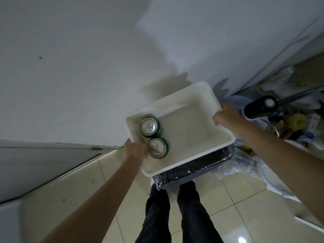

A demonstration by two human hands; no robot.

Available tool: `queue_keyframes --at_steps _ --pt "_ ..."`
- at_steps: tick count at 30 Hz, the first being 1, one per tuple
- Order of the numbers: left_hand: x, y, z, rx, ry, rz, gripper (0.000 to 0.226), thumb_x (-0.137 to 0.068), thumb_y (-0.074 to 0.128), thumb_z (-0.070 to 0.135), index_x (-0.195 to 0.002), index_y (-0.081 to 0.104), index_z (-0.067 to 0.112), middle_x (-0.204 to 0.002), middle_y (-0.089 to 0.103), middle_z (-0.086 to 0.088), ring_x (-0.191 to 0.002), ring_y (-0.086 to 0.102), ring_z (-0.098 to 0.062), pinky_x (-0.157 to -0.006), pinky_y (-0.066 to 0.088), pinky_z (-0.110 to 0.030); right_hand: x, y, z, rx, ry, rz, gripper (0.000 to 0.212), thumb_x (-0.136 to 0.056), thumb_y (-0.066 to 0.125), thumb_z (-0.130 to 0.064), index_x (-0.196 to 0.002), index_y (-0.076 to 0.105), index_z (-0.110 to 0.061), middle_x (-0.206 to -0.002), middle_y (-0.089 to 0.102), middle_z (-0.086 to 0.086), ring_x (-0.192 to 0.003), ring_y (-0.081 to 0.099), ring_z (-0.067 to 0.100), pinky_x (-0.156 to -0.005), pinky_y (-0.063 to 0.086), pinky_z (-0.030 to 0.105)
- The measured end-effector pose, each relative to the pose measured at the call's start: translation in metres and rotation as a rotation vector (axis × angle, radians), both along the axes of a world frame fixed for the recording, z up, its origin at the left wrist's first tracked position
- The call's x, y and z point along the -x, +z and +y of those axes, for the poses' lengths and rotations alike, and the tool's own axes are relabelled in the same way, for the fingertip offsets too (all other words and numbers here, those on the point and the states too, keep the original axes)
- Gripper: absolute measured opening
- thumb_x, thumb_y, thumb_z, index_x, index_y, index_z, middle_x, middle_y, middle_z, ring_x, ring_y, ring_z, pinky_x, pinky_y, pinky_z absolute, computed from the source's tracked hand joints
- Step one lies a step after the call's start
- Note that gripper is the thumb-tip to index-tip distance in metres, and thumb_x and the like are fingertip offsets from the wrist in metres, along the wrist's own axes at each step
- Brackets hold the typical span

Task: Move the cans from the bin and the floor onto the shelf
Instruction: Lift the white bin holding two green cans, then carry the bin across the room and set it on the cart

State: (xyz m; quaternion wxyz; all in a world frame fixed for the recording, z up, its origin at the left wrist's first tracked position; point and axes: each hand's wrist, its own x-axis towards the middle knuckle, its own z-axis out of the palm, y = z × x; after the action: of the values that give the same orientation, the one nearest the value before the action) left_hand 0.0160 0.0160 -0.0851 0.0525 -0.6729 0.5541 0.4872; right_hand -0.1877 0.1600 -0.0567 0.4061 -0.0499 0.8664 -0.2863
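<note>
The person's dark-trousered legs (pixel 173 213) stand on the tiled floor (pixel 245 216). Just beyond the feet sits a dark container wrapped in clear plastic film (pixel 192 165). Above it, a white rectangular bin (pixel 201 156) is held in the air. The left hand (pixel 134 150) is clamped on the bin's near-left rim; the right hand (pixel 226 117) is clamped on its far-right rim. Two green cans stand upright at the bin's left end, touching: the near can (pixel 157 147) and the far can (pixel 149 127). A white wall (pixel 78 67) lies beyond.

You held a white bin (pixel 196 127) with two cans (pixel 148 126) standing inside, touching. Below, the tiled floor (pixel 245 199) carried a dark container (pixel 198 163) and plastic bags (pixel 249 165).
</note>
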Motion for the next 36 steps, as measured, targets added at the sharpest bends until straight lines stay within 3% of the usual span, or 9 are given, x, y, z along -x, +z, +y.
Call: queue_keyframes --at_steps 2,6,11,15,17,19,25,31,36 --pt "-0.001 0.033 -0.004 0.087 -0.044 0.094 0.019 -0.065 0.049 -0.002 -0.083 0.054 0.002 -0.068 0.053 -0.011 -0.059 0.046 -0.024 -0.045 0.036 -0.021 -0.009 0.019 0.015 0.011 -0.075 -0.003 0.054 -0.071 0.05 0.012 -0.124 0.048 -0.001 -0.096 0.051 0.016 -0.091 0.048 0.031 -0.075 0.04 0.034" --pt "-0.006 0.096 -0.016 0.115 -0.258 0.221 0.051 -0.042 0.045 0.011 -0.093 0.05 0.009 -0.075 0.054 -0.008 -0.069 0.051 -0.024 -0.061 0.045 -0.033 -0.025 0.071 0.04 0.068 -0.231 -0.001 0.047 -0.071 0.049 0.011 -0.116 0.052 -0.004 -0.086 0.05 0.015 -0.084 0.046 0.03 -0.063 0.035 0.028" --pt "0.005 0.179 -0.024 0.127 -0.523 0.372 0.028 -0.039 0.043 0.01 -0.066 0.045 0.016 -0.061 0.046 -0.005 -0.056 0.042 -0.019 -0.048 0.03 -0.025 -0.059 0.148 0.073 0.145 -0.404 0.023 0.041 -0.069 0.049 0.007 -0.106 0.053 -0.009 -0.091 0.054 0.015 -0.082 0.049 0.031 -0.069 0.038 0.031" --pt "0.026 0.231 -0.017 0.045 -0.769 0.499 0.034 -0.039 0.044 0.007 -0.073 0.046 0.009 -0.063 0.045 -0.008 -0.057 0.044 -0.022 -0.052 0.033 -0.024 -0.107 0.2 0.112 0.193 -0.653 0.114 0.019 -0.072 0.05 0.01 -0.084 0.051 -0.005 -0.07 0.047 0.008 -0.069 0.046 0.025 -0.055 0.031 0.026" --pt "0.036 0.25 -0.005 0.013 -0.913 0.541 0.036 -0.038 0.044 0.006 -0.073 0.046 0.011 -0.064 0.045 -0.007 -0.058 0.044 -0.022 -0.053 0.034 -0.024 -0.141 0.216 0.138 0.208 -0.797 0.151 0.025 -0.07 0.053 0.006 -0.094 0.052 -0.003 -0.078 0.051 0.012 -0.076 0.049 0.031 -0.061 0.035 0.029" --pt "0.042 0.269 0.015 -0.017 -1.054 0.593 0.033 -0.036 0.044 0.005 -0.068 0.045 0.012 -0.063 0.043 -0.007 -0.058 0.043 -0.023 -0.055 0.033 -0.025 -0.179 0.232 0.161 0.233 -0.923 0.164 0.038 -0.067 0.056 -0.002 -0.105 0.051 -0.004 -0.09 0.053 0.014 -0.079 0.05 0.031 -0.064 0.039 0.029" --pt "0.029 0.312 0.106 -0.17 -1.449 0.657 0.021 -0.038 0.041 0.006 -0.059 0.039 0.012 -0.056 0.044 -0.003 -0.053 0.041 -0.02 -0.047 0.031 -0.021 -0.306 0.273 0.225 0.408 -1.233 0.254 0.024 -0.047 0.049 -0.013 -0.069 0.06 -0.014 -0.058 0.062 0.003 -0.06 0.055 0.022 -0.05 0.043 0.025" --pt "-0.018 0.323 0.225 -0.322 -1.751 0.654 0.027 -0.043 0.043 0.009 -0.07 0.046 0.007 -0.072 0.042 -0.011 -0.066 0.043 -0.025 -0.058 0.036 -0.028 -0.434 0.28 0.286 0.429 -1.562 0.369 0.013 -0.059 0.051 -0.007 -0.065 0.062 -0.011 -0.043 0.062 -0.001 -0.041 0.059 0.016 -0.039 0.044 0.019" --pt "-0.073 0.324 0.327 -0.374 -1.935 0.652 0.034 -0.045 0.044 0.01 -0.078 0.052 0.006 -0.073 0.04 -0.014 -0.066 0.041 -0.024 -0.06 0.032 -0.03 -0.53 0.277 0.34 0.417 -1.741 0.431 0.013 -0.062 0.051 -0.006 -0.065 0.064 -0.011 -0.052 0.062 0.005 -0.046 0.058 0.02 -0.047 0.045 0.023"
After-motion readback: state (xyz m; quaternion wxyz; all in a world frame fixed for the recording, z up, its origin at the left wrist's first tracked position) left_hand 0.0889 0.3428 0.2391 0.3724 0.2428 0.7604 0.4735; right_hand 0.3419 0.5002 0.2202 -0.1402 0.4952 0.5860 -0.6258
